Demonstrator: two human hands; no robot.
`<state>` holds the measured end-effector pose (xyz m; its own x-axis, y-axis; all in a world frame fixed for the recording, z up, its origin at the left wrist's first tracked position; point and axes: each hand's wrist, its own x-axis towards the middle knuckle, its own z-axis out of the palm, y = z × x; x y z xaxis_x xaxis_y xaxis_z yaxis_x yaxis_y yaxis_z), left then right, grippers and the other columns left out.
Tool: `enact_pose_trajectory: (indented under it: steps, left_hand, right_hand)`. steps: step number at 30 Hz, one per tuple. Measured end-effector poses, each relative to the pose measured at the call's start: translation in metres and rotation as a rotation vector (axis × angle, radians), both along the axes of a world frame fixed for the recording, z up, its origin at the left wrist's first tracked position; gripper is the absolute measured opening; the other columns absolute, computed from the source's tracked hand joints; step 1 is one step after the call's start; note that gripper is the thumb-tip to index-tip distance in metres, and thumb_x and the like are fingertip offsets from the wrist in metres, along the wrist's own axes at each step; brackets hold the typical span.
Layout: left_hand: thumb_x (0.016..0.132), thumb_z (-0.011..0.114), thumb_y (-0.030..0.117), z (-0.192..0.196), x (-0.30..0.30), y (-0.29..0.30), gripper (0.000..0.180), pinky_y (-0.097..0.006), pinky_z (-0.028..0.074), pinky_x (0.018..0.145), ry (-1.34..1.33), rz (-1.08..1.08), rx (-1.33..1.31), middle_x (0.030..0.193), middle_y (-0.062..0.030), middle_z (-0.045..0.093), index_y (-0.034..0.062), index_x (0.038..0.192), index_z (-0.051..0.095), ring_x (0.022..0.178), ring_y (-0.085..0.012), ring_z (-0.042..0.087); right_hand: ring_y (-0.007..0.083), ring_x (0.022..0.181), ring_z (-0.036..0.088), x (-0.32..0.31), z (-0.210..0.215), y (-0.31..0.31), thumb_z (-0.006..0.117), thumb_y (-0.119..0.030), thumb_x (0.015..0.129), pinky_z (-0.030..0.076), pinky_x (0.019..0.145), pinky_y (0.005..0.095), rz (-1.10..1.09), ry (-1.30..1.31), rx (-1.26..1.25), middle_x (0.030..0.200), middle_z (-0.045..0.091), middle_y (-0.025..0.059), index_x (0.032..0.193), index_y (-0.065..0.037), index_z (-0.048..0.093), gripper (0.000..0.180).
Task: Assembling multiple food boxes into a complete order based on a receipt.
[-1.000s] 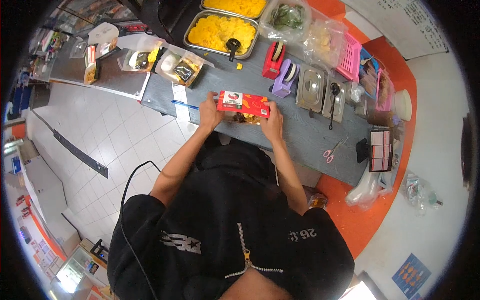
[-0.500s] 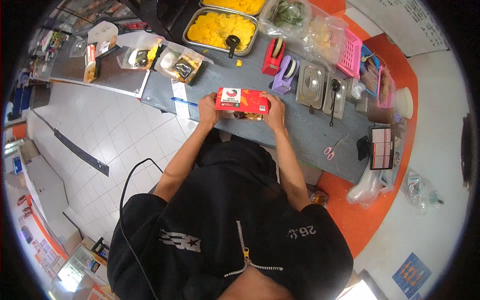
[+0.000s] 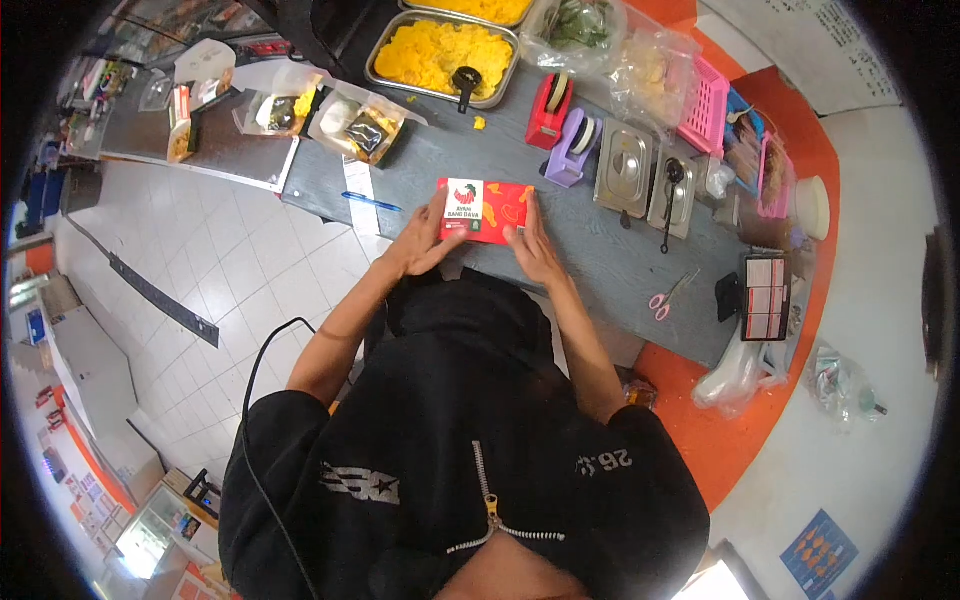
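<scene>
A red cardboard food box (image 3: 490, 210) with a white label panel lies on the grey table in front of me, its lid down over the contents. My left hand (image 3: 425, 242) grips its left side, fingers along the edge and thumb at the front corner. On the opposite side, my right hand (image 3: 538, 248) holds the box the same way. Just left of the box are a blue pen (image 3: 371, 201) and a white paper strip (image 3: 362, 215). Beyond it, a red tape dispenser (image 3: 549, 112) and a purple tape dispenser (image 3: 572, 150) stand side by side.
A metal tray of yellow food (image 3: 425, 60) with a black spoon sits at the back. Open food boxes (image 3: 362, 130) stand at the far left. To the right are lidded steel containers (image 3: 625, 165), pink scissors (image 3: 660, 305), a pink basket (image 3: 703, 105) and plastic bags (image 3: 650, 75).
The red lid has come down flat, hiding the food that showed beneath its front edge. Both hands have shifted to the box's sides, with thumbs at its front.
</scene>
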<state>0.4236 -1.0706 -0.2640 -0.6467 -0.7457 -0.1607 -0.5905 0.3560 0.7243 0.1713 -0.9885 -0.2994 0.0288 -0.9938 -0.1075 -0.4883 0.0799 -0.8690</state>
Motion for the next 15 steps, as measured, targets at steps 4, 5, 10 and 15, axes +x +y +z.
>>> enact_pose_trajectory:
  steps: [4, 5, 10, 15]
  left_hand:
    - [0.096, 0.053, 0.042, -0.039, 0.011, -0.001, 0.081, -0.048, 0.026, 0.117, -0.088, -0.116, -0.234, 0.149, -0.0351, 0.029, -0.0129, 0.146, 0.019, 0.138, -0.0488, 0.030]
    - [0.093, 0.059, 0.044, -0.038, 0.011, -0.001, 0.086, -0.048, 0.026, 0.117, -0.188, -0.146, -0.284, 0.149, -0.0350, 0.028, -0.0136, 0.144, 0.022, 0.139, -0.0480, 0.029]
    - [0.071, 0.077, 0.052, 0.009, -0.001, -0.038, 0.104, -0.048, 0.027, 0.117, -0.199, -0.349, -0.458, 0.152, -0.0330, 0.025, -0.0130, 0.138, 0.031, 0.141, -0.0467, 0.028]
    - [0.072, 0.076, 0.056, 0.002, -0.022, -0.052, 0.110, -0.051, 0.024, 0.118, -0.472, -0.618, -0.419, 0.152, -0.0352, 0.022, -0.0017, 0.148, 0.023, 0.143, -0.0491, 0.024]
  right_hand:
    - [0.0420, 0.149, 0.005, -0.002, -0.003, -0.002, 0.049, -0.041, 0.099, 0.016, 0.118, 0.0543, 0.029, 0.297, 0.085, 0.160, 0.004, 0.0290, 0.153, 0.005, 0.005, 0.083]
    - [0.0417, 0.149, 0.006, -0.004, 0.002, -0.004, 0.055, -0.043, 0.096, 0.016, 0.118, 0.0561, 0.080, 0.490, 0.030, 0.160, 0.006, 0.0285, 0.152, 0.007, 0.010, 0.088]
    - [0.0458, 0.147, 0.015, -0.032, 0.051, -0.048, 0.084, -0.041, 0.067, 0.021, 0.119, 0.0546, 0.533, 0.736, -0.035, 0.153, 0.023, 0.0329, 0.141, 0.011, 0.029, 0.107]
    - [0.0471, 0.136, 0.036, -0.015, 0.061, -0.072, 0.089, -0.034, 0.062, 0.031, 0.115, 0.0523, 0.753, 0.854, 0.010, 0.141, 0.038, 0.0358, 0.142, 0.006, 0.029, 0.108]
